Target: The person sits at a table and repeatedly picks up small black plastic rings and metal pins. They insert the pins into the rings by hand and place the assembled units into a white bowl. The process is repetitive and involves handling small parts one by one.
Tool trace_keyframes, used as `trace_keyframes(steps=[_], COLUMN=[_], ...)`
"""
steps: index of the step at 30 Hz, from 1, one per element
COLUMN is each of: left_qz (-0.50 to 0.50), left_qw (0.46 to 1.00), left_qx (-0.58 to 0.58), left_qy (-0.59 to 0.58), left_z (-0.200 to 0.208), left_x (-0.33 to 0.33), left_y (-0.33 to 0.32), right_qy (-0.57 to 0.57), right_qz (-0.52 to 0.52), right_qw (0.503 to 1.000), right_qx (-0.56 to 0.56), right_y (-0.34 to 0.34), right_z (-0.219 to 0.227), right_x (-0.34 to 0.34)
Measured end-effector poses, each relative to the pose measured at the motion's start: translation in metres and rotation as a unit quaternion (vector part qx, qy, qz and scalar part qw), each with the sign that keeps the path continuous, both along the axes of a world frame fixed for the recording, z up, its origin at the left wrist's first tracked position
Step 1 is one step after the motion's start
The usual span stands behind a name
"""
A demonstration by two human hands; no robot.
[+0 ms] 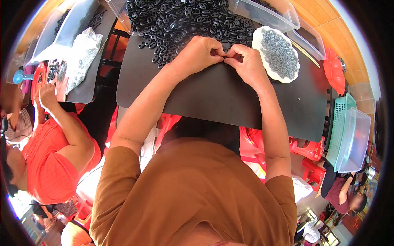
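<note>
My left hand [200, 54] and my right hand [247, 63] meet above the dark table [197, 98], close to its far side. Both are closed, thumb and forefinger pinched, with the fingertips almost touching. Whatever small dark thing sits between them is mostly hidden by the fingers. Just beyond my hands spreads a large heap of black oval plastic pieces [176, 24] with holes through them. Right of my right hand stands a white scalloped dish [259, 41], filled with small grey metal pieces [281, 53] that look like screws.
Clear plastic bins [269, 15] stand behind the heap. Thin sticks [305, 53] lie beside the dish. A red dish [334, 70] and a green basket [340, 123] are at the right. At a table on the left works a person in red [61, 156], near a clear bag [84, 57]. Red stools [308, 148] stand below.
</note>
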State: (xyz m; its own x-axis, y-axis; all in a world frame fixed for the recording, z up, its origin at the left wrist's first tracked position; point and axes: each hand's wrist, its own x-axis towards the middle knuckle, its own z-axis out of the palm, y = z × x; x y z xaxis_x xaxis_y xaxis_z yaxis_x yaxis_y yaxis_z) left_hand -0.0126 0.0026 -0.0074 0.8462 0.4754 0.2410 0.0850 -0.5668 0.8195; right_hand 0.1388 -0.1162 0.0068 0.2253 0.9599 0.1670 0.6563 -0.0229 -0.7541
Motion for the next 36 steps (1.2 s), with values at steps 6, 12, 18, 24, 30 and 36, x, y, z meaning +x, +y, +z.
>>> trace_keyframes(steps=[6,12,18,24,30,36], left_qz=[-0.007,-0.019,-0.018,-0.013,0.059,0.052], left_qw=[0.999,0.998,0.995,1.0,0.992,0.971], left_qx=[0.037,0.052,0.095,-0.019,0.085,0.225], left_qy=[-0.005,-0.018,-0.023,0.0,-0.069,-0.056], left_z=[-0.001,0.0,-0.005,0.001,0.002,-0.004], left_x=[0.001,0.002,0.004,-0.001,0.001,0.002], left_y=[0.0,0.0,0.0,0.002,0.011,0.008], right_qy=[-0.016,-0.033,-0.062,0.013,0.195,0.267], right_qz=[0.001,0.002,0.015,0.01,0.041,-0.031], right_qw=[1.0,0.999,0.997,1.0,0.98,0.939], right_qx=[0.014,0.03,0.043,0.003,-0.021,0.216], right_y=[0.001,0.0,0.001,0.002,0.005,0.063], right_z=[-0.002,-0.002,-0.007,-0.003,0.027,0.057], right_x=[-0.001,-0.002,-0.002,0.004,0.046,0.124])
